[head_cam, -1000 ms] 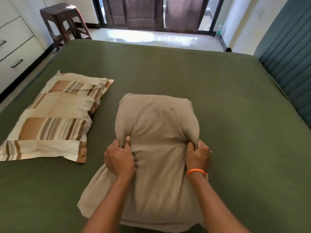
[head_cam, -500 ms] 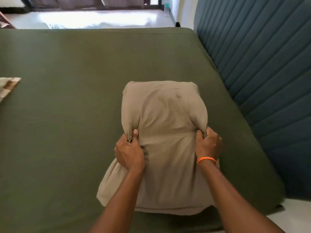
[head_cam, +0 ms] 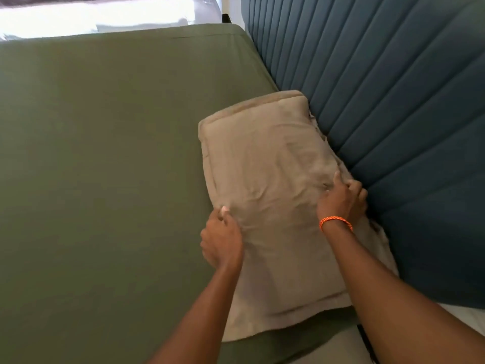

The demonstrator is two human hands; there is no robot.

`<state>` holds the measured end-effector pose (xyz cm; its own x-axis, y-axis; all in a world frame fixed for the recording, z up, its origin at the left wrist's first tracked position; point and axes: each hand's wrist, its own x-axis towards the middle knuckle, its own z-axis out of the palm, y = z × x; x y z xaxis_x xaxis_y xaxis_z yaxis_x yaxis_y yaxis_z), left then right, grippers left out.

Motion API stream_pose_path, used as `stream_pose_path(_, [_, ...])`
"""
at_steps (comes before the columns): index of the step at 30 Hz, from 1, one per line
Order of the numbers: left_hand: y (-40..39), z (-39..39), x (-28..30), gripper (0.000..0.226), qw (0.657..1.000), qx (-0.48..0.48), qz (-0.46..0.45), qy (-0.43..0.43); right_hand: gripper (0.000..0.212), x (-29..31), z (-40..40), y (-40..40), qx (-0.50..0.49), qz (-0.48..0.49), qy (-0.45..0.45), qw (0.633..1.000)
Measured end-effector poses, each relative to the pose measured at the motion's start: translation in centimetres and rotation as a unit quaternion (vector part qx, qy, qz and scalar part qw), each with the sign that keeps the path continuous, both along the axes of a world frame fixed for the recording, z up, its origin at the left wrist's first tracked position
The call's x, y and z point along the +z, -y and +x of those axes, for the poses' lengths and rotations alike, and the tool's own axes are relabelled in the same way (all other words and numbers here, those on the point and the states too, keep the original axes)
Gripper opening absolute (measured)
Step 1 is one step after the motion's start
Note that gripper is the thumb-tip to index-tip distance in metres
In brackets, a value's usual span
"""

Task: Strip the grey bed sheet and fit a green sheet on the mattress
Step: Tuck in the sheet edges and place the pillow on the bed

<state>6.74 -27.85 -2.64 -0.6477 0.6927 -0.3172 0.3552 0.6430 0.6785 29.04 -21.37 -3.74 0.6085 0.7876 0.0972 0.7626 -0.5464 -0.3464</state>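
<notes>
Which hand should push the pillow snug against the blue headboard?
Probably the left hand: it grips the beige pillow on the side away from the headboard, so it can push across. The right hand is already wedged beside the headboard.

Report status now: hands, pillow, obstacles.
Left hand and right hand grip beige pillow. Pillow lies on green sheet, beside blue headboard. Nothing blocks.

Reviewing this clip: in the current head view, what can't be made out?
- Left hand: fingers curl under, hidden by its own back, so its grip on the beige pillow is only partly visible.
- Green sheet: its tucked edges and near corner are cut off by the picture edges.
- Pillow's right side: pressed against the blue headboard, hidden behind the right hand.
</notes>
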Motion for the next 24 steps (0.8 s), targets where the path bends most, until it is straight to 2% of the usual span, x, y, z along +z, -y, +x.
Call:
stream_pose_path(3, [0.9, -2.1, -0.4, 0.035, 1.000, 0.008, -0.001, -0.012, 0.045, -0.9, -3.5, 1.1, 0.086, 0.046, -0.011, 0.995])
stream_pose_path(8, [2.5, -7.8, -0.2, 0.019, 0.999, 0.020, 0.038, 0.004, 0.034, -1.3, -14.8, 3.4, 0.189, 0.017, -0.107, 0.976])
stream_pose_path(13, [6.0, -17.0, 0.0, 0.016, 0.993, 0.073, 0.090, 0.020, 0.033, -0.1, -28.1, 6.9, 0.294, 0.044, -0.211, 0.931])
stream_pose_path(19, [14.1, -33.1, 0.8, 0.024, 0.982, 0.135, 0.128, 0.033, 0.031, 2.1, -46.1, 14.7, 0.397, 0.018, -0.287, 0.872])
stream_pose_path(24, [23.6, -49.2, 3.3, 0.025, 0.972, 0.178, 0.153, 0.024, 0.029, 4.5, -61.7, 23.2, 0.438, -0.023, -0.346, 0.829])
